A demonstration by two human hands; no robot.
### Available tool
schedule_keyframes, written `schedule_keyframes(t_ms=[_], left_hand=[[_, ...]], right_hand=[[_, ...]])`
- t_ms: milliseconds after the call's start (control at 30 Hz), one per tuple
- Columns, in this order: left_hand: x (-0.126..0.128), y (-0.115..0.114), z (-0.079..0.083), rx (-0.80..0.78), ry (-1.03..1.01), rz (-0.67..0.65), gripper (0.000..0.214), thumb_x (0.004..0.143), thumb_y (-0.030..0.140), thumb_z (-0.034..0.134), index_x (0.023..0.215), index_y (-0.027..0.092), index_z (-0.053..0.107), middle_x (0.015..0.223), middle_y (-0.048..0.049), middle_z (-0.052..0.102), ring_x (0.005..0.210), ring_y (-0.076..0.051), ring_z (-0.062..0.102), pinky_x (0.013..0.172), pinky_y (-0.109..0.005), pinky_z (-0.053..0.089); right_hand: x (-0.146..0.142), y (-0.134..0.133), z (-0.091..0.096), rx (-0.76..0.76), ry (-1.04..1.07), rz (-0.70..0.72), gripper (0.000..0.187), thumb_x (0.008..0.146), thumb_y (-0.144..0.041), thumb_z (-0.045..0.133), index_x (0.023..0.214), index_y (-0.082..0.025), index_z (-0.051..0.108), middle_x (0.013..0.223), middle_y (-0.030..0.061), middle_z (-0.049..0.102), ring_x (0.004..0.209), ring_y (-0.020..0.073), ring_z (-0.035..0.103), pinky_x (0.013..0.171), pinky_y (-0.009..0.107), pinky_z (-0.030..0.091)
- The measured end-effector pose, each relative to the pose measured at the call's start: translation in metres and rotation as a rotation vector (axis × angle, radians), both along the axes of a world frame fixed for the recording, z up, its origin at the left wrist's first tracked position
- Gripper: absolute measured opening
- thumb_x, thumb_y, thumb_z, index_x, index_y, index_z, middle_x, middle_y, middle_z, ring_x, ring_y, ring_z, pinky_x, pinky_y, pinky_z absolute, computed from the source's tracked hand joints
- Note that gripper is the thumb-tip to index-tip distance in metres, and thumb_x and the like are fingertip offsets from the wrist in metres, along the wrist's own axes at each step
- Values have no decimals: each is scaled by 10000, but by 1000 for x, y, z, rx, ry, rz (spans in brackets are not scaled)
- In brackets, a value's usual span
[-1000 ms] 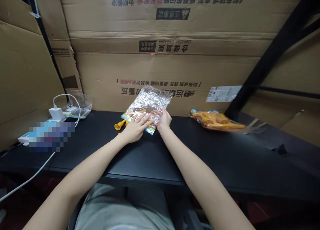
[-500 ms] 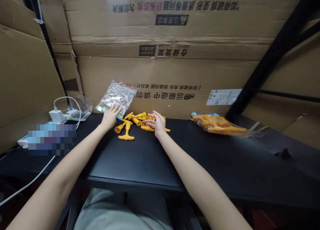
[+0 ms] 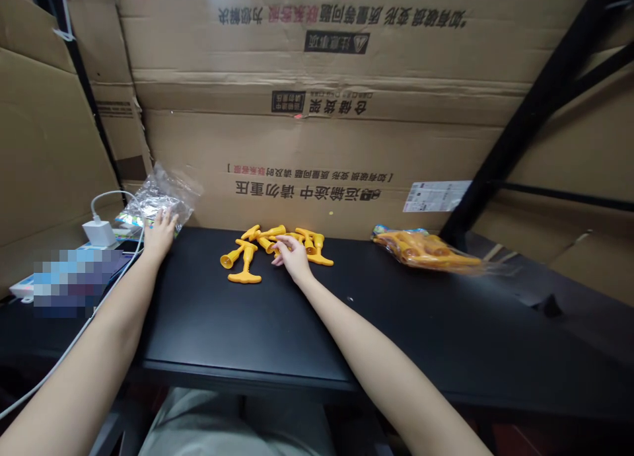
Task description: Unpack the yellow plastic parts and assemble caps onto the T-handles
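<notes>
Several yellow plastic toy pieces (image 3: 270, 244) lie loose in a small heap at the back of the black table (image 3: 257, 324); one T-shaped piece (image 3: 244, 271) sits apart at the front left. My right hand (image 3: 293, 254) rests at the heap's front edge with fingers stretched out, fingertips touching the pieces. My left hand (image 3: 159, 230) is far out to the left and holds the lower edge of a crinkled, empty clear plastic bag (image 3: 158, 193) with a colourful printed strip, just over the table's back left corner.
A sealed bag of the same orange-yellow pieces (image 3: 426, 250) lies at the back right. A white charger (image 3: 99, 232) with its cable (image 3: 74, 340) and a power strip sit at the left. Cardboard sheets (image 3: 317, 145) wall the back and left. A black metal strut (image 3: 525, 112) slants at the right.
The bag was lifted off the toy pieces, leaving them loose on the table. My left hand carried the empty bag to the far left. My right hand stayed at the heap.
</notes>
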State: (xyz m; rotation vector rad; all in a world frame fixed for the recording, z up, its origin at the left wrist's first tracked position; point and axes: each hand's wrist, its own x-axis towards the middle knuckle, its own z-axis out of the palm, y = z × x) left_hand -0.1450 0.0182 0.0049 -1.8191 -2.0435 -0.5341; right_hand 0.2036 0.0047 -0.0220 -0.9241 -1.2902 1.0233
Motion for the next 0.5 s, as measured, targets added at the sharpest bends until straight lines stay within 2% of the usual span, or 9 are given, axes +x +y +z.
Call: schedule_keyframes(t_ms=[133, 233, 300, 433, 500], left_hand=[[-8, 5, 0, -125, -170, 241, 567, 899, 108, 189, 1416, 109, 420, 1573, -171, 186, 1456, -336, 128, 1082, -684, 150], [-10, 11, 0, -232, -265, 372, 548, 876, 141, 276, 1394, 68, 437, 1566, -212, 175, 1442, -381, 145, 1054, -707, 169], [-10, 16, 1, -297, -299, 424, 564, 853, 226, 373, 1388, 63, 443, 1560, -234, 171, 1436, -413, 131, 1033, -730, 167], [-9, 23, 3, -351, -308, 472, 757, 789, 473, 492, 1425, 74, 395, 1565, -240, 132, 1433, -453, 70, 1019, -745, 166], [-9, 25, 1, -332, -291, 440, 785, 782, 486, 495, 1430, 57, 379, 1564, -242, 130, 1437, -444, 64, 1034, -725, 181]], right_hand=[[-2, -2, -3, 20, -27, 22, 261, 737, -365, 615, 926, -185, 600, 757, -28, 651, 374, 70, 567, 364, 182, 459], [-3, -2, -4, 25, -43, 38, 253, 739, -355, 612, 923, -183, 599, 760, -25, 648, 371, 69, 565, 364, 184, 457], [-2, -2, -4, 21, -49, 44, 251, 739, -359, 617, 918, -185, 596, 756, -25, 649, 368, 66, 562, 361, 182, 453], [-2, -2, -5, 15, -57, 51, 256, 734, -373, 631, 910, -190, 596, 738, -33, 647, 365, 65, 560, 359, 180, 453], [-2, -2, -5, 16, -63, 54, 256, 732, -376, 631, 906, -191, 597, 732, -36, 645, 365, 65, 559, 360, 181, 456]])
